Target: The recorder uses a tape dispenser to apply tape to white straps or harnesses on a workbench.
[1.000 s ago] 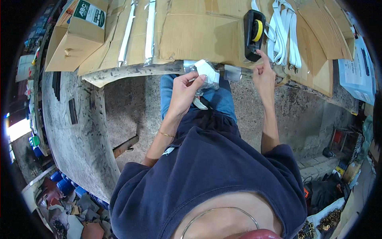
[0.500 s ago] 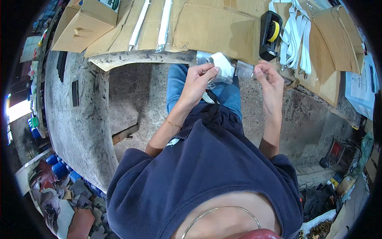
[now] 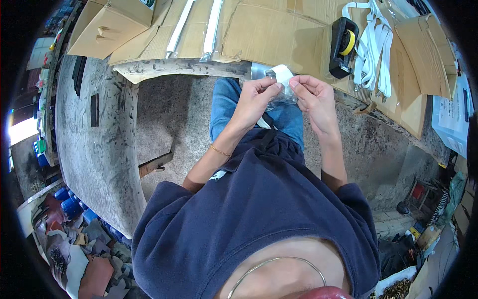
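Closest in, the person's dark blue sweatshirt (image 3: 259, 219) fills the lower middle of the view, and both bare forearms rise from it toward the bench. The left hand (image 3: 256, 99) and the right hand (image 3: 314, 99) are brought close together above the lap in blue jeans (image 3: 226, 107), each pinching with thumb and fingertips a small clear plastic bag (image 3: 280, 94) that holds something white. The bag sits between the 2 hands, just in front of the rough edge of the workbench (image 3: 164, 67), and a thin bracelet (image 3: 219, 151) circles the left wrist. Beyond the hands, flattened brown cardboard sheets (image 3: 271, 32) cover the bench top. On them, just right of the hands, stands a black tape dispenser (image 3: 342, 45) with a yellow roll, and beside it lies a bundle of white straps (image 3: 376, 47). Farther left, 2 long narrow clear-wrapped packs (image 3: 196, 27) lie side by side on the cardboard, and an open cardboard box (image 3: 112, 25) sits at the far left corner.
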Tool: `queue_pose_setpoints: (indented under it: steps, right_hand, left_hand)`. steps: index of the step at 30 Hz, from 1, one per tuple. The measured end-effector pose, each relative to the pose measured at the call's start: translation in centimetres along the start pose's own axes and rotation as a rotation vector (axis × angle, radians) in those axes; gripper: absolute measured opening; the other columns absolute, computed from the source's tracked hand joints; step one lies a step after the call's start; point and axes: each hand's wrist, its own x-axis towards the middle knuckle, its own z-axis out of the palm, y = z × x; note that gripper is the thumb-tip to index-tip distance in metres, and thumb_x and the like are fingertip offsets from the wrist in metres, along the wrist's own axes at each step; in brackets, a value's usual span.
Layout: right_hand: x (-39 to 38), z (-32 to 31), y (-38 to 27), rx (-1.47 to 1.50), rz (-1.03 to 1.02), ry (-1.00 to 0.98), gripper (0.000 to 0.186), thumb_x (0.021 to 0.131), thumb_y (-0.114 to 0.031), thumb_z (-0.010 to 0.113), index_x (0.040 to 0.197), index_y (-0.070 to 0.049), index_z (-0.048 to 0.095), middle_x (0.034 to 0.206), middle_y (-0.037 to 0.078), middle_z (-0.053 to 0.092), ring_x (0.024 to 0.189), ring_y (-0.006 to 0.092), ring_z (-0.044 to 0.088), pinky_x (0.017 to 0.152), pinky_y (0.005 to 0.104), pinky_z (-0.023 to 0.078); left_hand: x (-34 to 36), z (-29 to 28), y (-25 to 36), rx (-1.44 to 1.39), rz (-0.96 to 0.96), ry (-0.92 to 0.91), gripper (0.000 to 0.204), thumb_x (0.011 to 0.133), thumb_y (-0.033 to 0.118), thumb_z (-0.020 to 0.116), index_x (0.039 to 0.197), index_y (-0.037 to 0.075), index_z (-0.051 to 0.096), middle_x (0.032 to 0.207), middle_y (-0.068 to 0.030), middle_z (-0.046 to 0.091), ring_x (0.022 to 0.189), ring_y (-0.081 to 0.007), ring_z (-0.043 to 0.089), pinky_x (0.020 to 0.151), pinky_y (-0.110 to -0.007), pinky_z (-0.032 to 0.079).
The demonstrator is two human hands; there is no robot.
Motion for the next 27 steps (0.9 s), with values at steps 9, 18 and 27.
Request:
queue_pose_setpoints:
  steps: [9,18,27]
  right_hand:
    - [-0.1,1.0,0.6,-0.145,-0.130,0.174,0.011,0.085,-0.007,0.065,0.092,0.002,0.065,0.065,-0.006,0.056,0.053,-0.0014,0.039,0.047,0.0175,0.027]
    - [0.0,0.9,1.3,-0.353,-0.219,0.249,0.010,0.082,-0.006,0.067,0.090,0.001,0.065,0.054,-0.010,0.040,0.049,-0.0008,0.031,0.045,0.0195,0.023]
    - [1.5,-0.9,0.7,-0.259,-0.241,0.136,0.043,0.075,-0.004,0.073,0.114,0.000,0.057,0.079,0.002,0.064,0.072,0.0043,0.054,0.061,0.0183,0.043]
  left_hand:
    - [0.4,-0.1,-0.6,0.014,0.000,-0.015,0.017,0.089,0.011,0.058,0.090,-0.004,0.066,0.076,0.0027,0.056,0.063,-0.0026,0.042,0.054,-0.019,0.032]
    - [0.8,0.3,-1.6,0.097,0.036,0.026,0.014,0.085,0.007,0.064,0.090,-0.006,0.065,0.072,0.0020,0.059,0.065,-0.0026,0.051,0.055,-0.018,0.039]
    - [0.7,0.6,-1.3,0.174,0.026,0.043,0.015,0.083,0.007,0.063,0.091,-0.005,0.066,0.070,0.0022,0.059,0.065,-0.0029,0.052,0.055,-0.019,0.040]
